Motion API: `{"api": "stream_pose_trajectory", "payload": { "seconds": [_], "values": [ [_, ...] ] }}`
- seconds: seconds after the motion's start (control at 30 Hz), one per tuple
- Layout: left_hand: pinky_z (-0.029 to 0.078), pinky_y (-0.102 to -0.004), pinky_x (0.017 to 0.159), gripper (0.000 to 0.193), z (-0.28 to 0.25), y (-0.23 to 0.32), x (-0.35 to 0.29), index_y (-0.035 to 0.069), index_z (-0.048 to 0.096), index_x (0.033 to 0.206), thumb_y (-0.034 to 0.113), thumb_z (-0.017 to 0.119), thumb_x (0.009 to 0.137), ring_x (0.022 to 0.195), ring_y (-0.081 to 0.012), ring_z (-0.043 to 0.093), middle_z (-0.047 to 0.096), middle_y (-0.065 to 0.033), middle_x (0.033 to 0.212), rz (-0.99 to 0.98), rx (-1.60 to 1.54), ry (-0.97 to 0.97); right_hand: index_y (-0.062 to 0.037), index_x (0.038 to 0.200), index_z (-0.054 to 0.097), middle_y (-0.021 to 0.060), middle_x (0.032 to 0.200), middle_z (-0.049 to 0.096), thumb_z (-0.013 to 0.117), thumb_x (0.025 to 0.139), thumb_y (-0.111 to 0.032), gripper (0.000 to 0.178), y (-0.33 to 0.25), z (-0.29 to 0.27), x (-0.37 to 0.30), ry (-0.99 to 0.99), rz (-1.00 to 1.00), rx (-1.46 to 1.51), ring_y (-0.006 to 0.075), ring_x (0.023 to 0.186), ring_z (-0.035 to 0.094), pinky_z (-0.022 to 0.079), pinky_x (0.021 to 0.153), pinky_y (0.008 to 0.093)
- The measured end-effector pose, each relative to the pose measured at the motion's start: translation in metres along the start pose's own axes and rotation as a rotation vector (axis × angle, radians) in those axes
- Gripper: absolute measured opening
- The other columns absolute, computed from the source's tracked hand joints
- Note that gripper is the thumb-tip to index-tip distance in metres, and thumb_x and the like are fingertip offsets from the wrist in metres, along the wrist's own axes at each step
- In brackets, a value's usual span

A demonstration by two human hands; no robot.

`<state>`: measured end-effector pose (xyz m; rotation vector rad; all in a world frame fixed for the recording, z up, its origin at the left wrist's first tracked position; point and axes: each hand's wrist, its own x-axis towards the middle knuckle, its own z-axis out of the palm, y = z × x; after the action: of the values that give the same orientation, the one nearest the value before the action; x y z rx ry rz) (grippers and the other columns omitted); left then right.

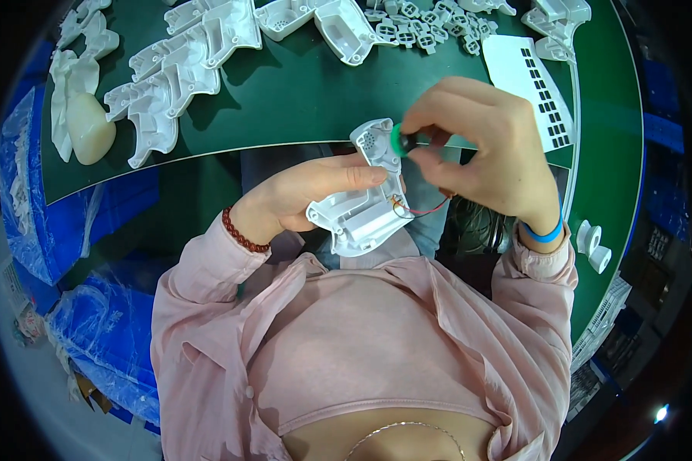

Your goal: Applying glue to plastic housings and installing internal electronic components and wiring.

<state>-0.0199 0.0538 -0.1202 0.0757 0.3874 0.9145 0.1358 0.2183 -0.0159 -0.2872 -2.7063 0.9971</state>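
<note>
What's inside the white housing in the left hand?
White housing: moulded compartments, small holes at its far end, thin wires, one red. The left hand covers part of it; what's beneath can't be seen.

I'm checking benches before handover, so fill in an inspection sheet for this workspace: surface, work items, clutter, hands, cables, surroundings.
Surface: green tabletop, curved near edge
Work items: white housing; green-and-black round part
Clutter: white shells, small pale parts, white sheet with black pieces
Hands: left hand holds the housing; right hand pinches the round part near its upper end
Cables: thin red wire at the housing
Surroundings: plastic-covered blue containers at left
</note>
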Motion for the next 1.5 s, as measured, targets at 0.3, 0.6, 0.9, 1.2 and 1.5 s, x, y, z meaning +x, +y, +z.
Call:
{"api": "stream_pose_trajectory", "payload": {
  "seconds": [0.3, 0.6, 0.9, 1.2, 1.5],
  "values": [
    [0.054, -0.0318, 0.094, 0.038, 0.007, 0.008, -0.007, -0.001, 0.051, 0.132, 0.018, 0.057, 0.100, 0.108, -0.0184, 0.065, 0.063, -0.0094, 0.123, -0.062, -0.011, -0.035, -0.0007, 0.083, 0.061, 0.0104, 0.078, 0.057, 0.075, 0.063, 0.002, 0.024, -0.009, 0.013, 0.012, -0.152, -0.245, -0.108, 0.0292, 0.072, 0.058, 0.048, 0.059, 0.0384],
    [0.056, -0.0288, 0.086, 0.031, 0.004, 0.003, -0.009, 0.001, 0.056, 0.125, 0.019, 0.058, 0.100, 0.100, -0.0145, 0.066, 0.066, -0.0076, 0.116, -0.078, -0.004, -0.005, 0.0002, 0.082, 0.059, 0.0108, 0.080, 0.055, 0.076, 0.063, -0.001, 0.026, -0.011, 0.018, 0.010, -0.215, -0.298, -0.133, 0.0297, 0.075, 0.058, 0.048, 0.061, 0.0386],
    [0.057, -0.0282, 0.083, 0.030, 0.010, 0.006, -0.013, 0.002, 0.054, 0.124, 0.019, 0.058, 0.100, 0.099, -0.0144, 0.067, 0.066, -0.0069, 0.114, -0.096, 0.063, 0.010, -0.0001, 0.082, 0.062, 0.0103, 0.084, 0.054, 0.077, 0.062, 0.000, 0.025, 0.008, 0.018, 0.022, -0.194, -0.440, 0.002, 0.0284, 0.078, 0.058, 0.049, 0.063, 0.0367],
    [0.060, -0.0321, 0.082, 0.033, 0.010, 0.007, -0.015, -0.001, 0.054, 0.126, 0.020, 0.056, 0.100, 0.101, -0.0219, 0.069, 0.065, -0.0143, 0.118, -0.082, 0.051, 0.115, 0.0026, 0.083, 0.064, 0.0108, 0.084, 0.053, 0.071, 0.060, -0.003, 0.024, -0.004, 0.023, 0.011, -0.135, -0.428, -0.168, 0.0267, 0.078, 0.057, 0.049, 0.059, 0.0338],
    [0.051, -0.0286, 0.075, 0.035, 0.036, 0.018, -0.024, -0.002, 0.061, 0.118, 0.027, 0.057, 0.099, 0.088, -0.0138, 0.066, 0.068, -0.0075, 0.103, -0.011, 0.507, 0.364, 0.0042, 0.086, 0.066, 0.0108, 0.090, 0.053, 0.066, 0.057, 0.003, 0.029, -0.013, 0.022, 0.005, -0.127, -0.357, -0.158, 0.0278, 0.086, 0.053, 0.049, 0.065, 0.0338]
  ]
}}
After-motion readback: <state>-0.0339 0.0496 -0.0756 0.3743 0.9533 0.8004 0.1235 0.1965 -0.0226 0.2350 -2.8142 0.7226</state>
